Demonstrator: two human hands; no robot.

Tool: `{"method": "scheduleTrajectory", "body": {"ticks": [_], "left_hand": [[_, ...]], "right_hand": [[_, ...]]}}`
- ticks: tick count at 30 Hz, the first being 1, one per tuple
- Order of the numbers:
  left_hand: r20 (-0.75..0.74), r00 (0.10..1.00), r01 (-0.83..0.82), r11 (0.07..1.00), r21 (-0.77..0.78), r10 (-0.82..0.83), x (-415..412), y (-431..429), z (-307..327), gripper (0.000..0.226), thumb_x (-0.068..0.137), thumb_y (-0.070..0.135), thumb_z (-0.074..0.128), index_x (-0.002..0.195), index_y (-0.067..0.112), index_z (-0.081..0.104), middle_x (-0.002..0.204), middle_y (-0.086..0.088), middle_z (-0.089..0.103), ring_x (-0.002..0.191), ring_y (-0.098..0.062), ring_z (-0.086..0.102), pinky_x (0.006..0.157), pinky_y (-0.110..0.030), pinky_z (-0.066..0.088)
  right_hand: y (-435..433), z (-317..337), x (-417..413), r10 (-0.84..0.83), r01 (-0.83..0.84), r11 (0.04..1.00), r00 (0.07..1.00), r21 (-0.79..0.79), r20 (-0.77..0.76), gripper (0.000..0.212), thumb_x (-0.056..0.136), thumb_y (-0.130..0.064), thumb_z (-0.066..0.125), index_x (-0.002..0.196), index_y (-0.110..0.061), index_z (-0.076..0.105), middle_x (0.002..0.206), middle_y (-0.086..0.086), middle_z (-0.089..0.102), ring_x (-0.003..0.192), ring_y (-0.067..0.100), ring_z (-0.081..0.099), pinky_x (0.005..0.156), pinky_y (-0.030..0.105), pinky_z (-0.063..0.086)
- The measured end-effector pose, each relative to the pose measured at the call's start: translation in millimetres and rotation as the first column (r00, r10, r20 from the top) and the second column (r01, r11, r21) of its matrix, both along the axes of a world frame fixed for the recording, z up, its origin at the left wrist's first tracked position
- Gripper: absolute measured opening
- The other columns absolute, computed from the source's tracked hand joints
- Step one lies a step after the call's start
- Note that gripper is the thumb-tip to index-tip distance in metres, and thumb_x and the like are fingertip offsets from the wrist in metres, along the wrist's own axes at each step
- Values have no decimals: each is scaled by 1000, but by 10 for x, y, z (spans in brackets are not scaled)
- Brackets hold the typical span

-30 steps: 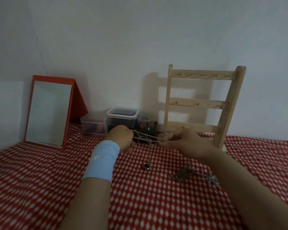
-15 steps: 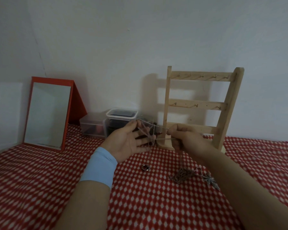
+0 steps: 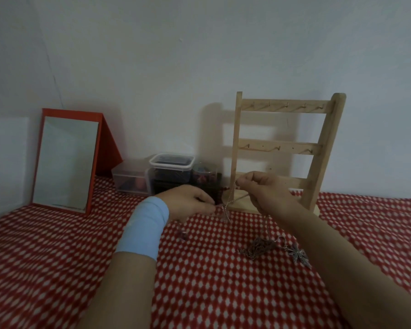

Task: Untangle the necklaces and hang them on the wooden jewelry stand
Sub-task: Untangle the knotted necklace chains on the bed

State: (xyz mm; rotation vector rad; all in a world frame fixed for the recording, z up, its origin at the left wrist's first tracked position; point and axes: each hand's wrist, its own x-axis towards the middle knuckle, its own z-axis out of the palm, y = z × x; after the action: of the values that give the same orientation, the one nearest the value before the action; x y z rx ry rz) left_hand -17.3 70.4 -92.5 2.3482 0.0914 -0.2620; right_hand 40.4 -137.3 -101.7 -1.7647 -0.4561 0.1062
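A thin silver necklace chain (image 3: 227,205) hangs knotted between my two hands in front of the wooden jewelry stand (image 3: 282,150). My left hand (image 3: 190,203), with a pale blue band on the wrist, pinches the chain low at its left end. My right hand (image 3: 263,191) pinches the chain higher up, near the stand's base. From the right hand the chain runs down to a tangled heap of necklaces (image 3: 259,249) on the cloth, beside a leaf-shaped pendant (image 3: 299,255). The stand's hooks are bare.
A red-framed mirror (image 3: 67,160) leans at the back left. Clear plastic boxes (image 3: 131,178), a lidded tub (image 3: 171,170) and a small jar (image 3: 204,178) stand against the wall. A small ring (image 3: 183,236) lies on the red checked cloth (image 3: 57,269).
My left hand has closed from spread fingers and dropped lower, pinching the chain. My right hand has lifted slightly. The chain now hangs in a steeper, narrower loop.
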Motion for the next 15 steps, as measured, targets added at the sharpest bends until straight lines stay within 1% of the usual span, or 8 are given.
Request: {"method": "scheduleTrajectory", "body": {"ticks": [2, 5, 7, 9, 11, 13, 14, 15], "left_hand": [[44, 998, 31, 999, 27, -32, -36, -15, 86, 22, 93, 39, 61, 109, 29, 73, 96, 13, 71, 94, -6, 64, 90, -24, 47], [90, 996, 16, 999, 47, -21, -47, -32, 91, 19, 91, 38, 64, 103, 29, 76, 92, 16, 70, 90, 0, 62, 85, -18, 43], [111, 994, 0, 999, 43, -5, -28, -30, 66, 19, 91, 38, 64, 102, 29, 76, 93, 19, 68, 92, 2, 60, 89, -19, 42], [110, 994, 8, 999, 41, -12, -11, -31, 44, 19, 91, 39, 64, 102, 30, 76, 93, 20, 67, 92, 2, 59, 89, -19, 41], [111, 994, 20, 999, 49, -25, -1, -47, 13, 20, 92, 38, 63, 104, 28, 76, 97, 17, 68, 93, 2, 59, 88, -19, 40], [121, 992, 30, 997, 66, -38, 15, -71, -25, 21, 92, 37, 62, 105, 27, 76, 103, 14, 69, 94, 1, 59, 88, -20, 40], [124, 991, 34, 996, 77, -43, 15, -87, -39, 21, 92, 37, 62, 105, 26, 76, 105, 12, 69, 94, 1, 58, 88, -20, 39], [125, 991, 35, 996, 81, -45, 19, -94, -55, 21, 93, 36, 62, 105, 26, 76, 106, 12, 69, 94, 0, 58, 88, -20, 39]], "right_hand": [[13, -5, -12, -27, 29, 998, 999, -51, 41, 21, 103, -20, 59, 94, -5, 71, 46, -10, 46, 35, 1, 34, 37, 12, 29], [8, 3, -5, -31, 41, 988, 997, -151, 71, 21, 104, -21, 56, 95, -8, 71, 41, -19, 51, 37, -6, 46, 41, 7, 33], [-12, 3, 17, -1, 31, 944, 996, -328, 91, 21, 104, -25, 55, 97, -16, 72, 57, -20, 62, 57, -8, 58, 50, 9, 35], [-30, 3, 31, 66, 2, 833, 993, -553, 102, 20, 103, -31, 56, 100, -21, 73, 84, -17, 64, 80, -1, 60, 60, 13, 35], [-26, -3, 27, 125, -21, 679, 988, -734, 88, 22, 101, -37, 58, 108, -23, 74, 92, -15, 62, 81, -4, 55, 60, 12, 34], [-2, -6, -1, 166, -4, 549, 981, -836, 105, 22, 96, -39, 65, 112, -27, 75, 99, -16, 63, 84, -3, 55, 64, 11, 40], [17, -26, -4, 195, 15, 501, 972, -865, 130, 22, 93, -37, 69, 114, -30, 74, 106, -16, 65, 90, 0, 58, 72, 13, 46], [36, -63, 2, 228, 43, 484, 958, -874, 173, 25, 91, -31, 72, 115, -33, 74, 114, -14, 67, 98, 4, 60, 83, 18, 51]]}}
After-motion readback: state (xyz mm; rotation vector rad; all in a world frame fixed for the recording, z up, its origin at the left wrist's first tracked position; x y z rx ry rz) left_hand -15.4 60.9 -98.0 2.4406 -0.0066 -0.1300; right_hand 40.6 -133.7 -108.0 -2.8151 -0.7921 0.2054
